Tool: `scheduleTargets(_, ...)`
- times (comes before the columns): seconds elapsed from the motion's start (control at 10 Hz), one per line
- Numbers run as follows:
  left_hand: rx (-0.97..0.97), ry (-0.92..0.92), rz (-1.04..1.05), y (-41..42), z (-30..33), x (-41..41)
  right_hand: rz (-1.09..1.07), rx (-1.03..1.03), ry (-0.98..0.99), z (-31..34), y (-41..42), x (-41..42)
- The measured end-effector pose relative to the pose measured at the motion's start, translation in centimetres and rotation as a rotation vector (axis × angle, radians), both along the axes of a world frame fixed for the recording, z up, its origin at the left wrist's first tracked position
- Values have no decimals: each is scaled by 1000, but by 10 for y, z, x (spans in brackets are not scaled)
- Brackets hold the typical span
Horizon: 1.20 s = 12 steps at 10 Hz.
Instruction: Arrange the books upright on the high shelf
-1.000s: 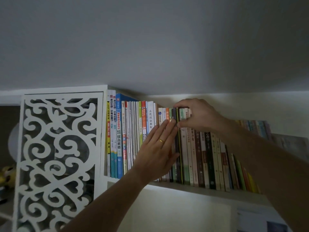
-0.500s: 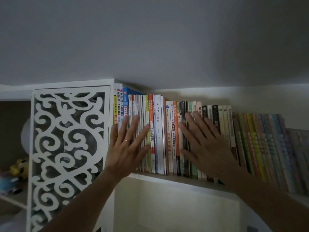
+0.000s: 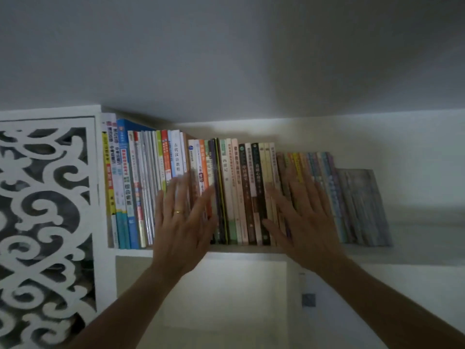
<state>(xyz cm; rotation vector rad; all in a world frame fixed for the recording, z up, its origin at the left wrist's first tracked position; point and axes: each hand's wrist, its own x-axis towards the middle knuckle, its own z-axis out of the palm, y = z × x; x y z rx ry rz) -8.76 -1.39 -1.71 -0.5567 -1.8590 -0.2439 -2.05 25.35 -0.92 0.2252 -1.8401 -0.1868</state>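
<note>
A long row of books [image 3: 241, 192] stands upright, spines outward, on the high white shelf [image 3: 246, 254] just under the ceiling. My left hand [image 3: 182, 220], a ring on one finger, lies flat with spread fingers against the spines left of the row's middle. My right hand [image 3: 305, 215] lies flat the same way on the spines further right, over the thin coloured books. Neither hand grips a book. The last books at the right end [image 3: 362, 207] lean slightly to the left.
A white carved fretwork panel [image 3: 47, 222] closes the shelf's left side, right against the first tall books [image 3: 118, 182]. The ceiling hangs close above the book tops. Right of the row the shelf runs on along a white wall [image 3: 422, 172].
Both hands slid rightward along the spines: the left from the leftmost books toward the middle, the right onto the thin coloured books. A second ago the right hand held a book top.
</note>
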Motion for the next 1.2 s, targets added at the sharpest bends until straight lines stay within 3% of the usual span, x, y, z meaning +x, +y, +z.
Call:
scheduleTargets(0.1, -159, 86, -117, 25, -9, 2, -62, -14, 19, -25, 59, 23)
scheduleTargets(0.2, -110, 63, -152, 41, -22, -4, -136, 54, -22, -42, 97, 27)
scheduleTargets(0.6, -17, 77, -84, 53, -46, -20, -136, -114, 75, -54, 98, 21)
scheduleTargets(1.0, 96, -117, 90, 66, -73, 1, -89, -121, 101, -57, 102, 23)
scheduleTargets(1.2, -23, -176, 250, 62, -87, -2, 96, -279, 77, -50, 87, 30)
